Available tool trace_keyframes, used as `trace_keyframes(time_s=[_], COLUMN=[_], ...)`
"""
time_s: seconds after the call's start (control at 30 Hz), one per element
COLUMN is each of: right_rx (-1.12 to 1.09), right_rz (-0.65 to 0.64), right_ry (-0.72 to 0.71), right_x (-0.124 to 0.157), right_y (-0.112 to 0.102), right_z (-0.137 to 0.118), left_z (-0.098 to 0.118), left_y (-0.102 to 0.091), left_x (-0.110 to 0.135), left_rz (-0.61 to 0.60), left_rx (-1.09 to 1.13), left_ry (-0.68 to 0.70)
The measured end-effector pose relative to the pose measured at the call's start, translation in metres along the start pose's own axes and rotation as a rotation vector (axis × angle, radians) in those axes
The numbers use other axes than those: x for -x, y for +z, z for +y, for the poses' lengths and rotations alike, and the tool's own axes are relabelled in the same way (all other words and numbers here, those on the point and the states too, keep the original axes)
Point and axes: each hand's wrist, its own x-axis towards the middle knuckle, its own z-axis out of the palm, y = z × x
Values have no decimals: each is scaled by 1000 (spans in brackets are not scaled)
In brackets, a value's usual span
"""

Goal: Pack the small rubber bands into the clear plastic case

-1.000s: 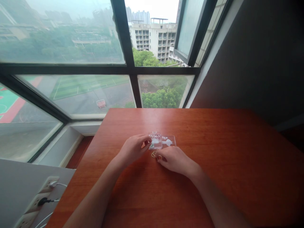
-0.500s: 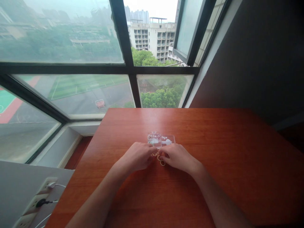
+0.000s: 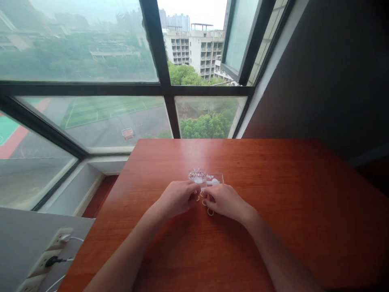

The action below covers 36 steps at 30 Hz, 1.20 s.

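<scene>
Several small pale rings (image 3: 210,212) lie on the table between and below my fingertips. My left hand (image 3: 182,198) is closed, palm down, with its curled fingertips beside the rings on the left; whatever they pinch is hidden. My right hand (image 3: 225,200) has its thumb and fingers bent together, touching or very near a ring (image 3: 204,202); I cannot tell whether it is gripped. Just beyond my fingers sits a clear plastic box (image 3: 199,183) with dark round patterns near its far edge. Against its right side lies a clear lid-like piece (image 3: 219,178) with white markings, partly covered by my right hand.
The reddish-brown wooden table (image 3: 273,227) reaches to the window frame (image 3: 170,90) at the back. A grey wall (image 3: 328,81) stands on the right. Wall sockets with a black plug (image 3: 53,260) and white cables are below the table's left edge.
The rings have spread apart a little, and the lowest one has slid slightly toward me and to the right. Both hands have barely shifted.
</scene>
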Motion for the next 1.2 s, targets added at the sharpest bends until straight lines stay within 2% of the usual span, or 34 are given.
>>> trace_keyframes(time_s=[0.13,0.4,0.67,0.83,0.93,1.03,1.2], right_rx=[-31,-36,-75,-149,-163,-132,-87], right_rz=[21,78,211,411,490,481,385], right_ry=[25,29,84,140,169,183,188], right_x=[0,0,-3,-9,-13,-16,-16], right_y=[-1,-4,-2,8,15,18,13], right_z=[3,2,6,7,6,5,5], left_z=[-4,-5,-4,-7,-8,-9,-9], left_y=[4,13,19,14,10,5,-5], left_x=[-4,-7,-8,-7,-6,-5,-2], left_rz=[172,283,261,253,239,217,165], left_rx=[81,174,139,125,109,99,68], left_ry=[-117,-160,-164,-166,-167,-149,-108])
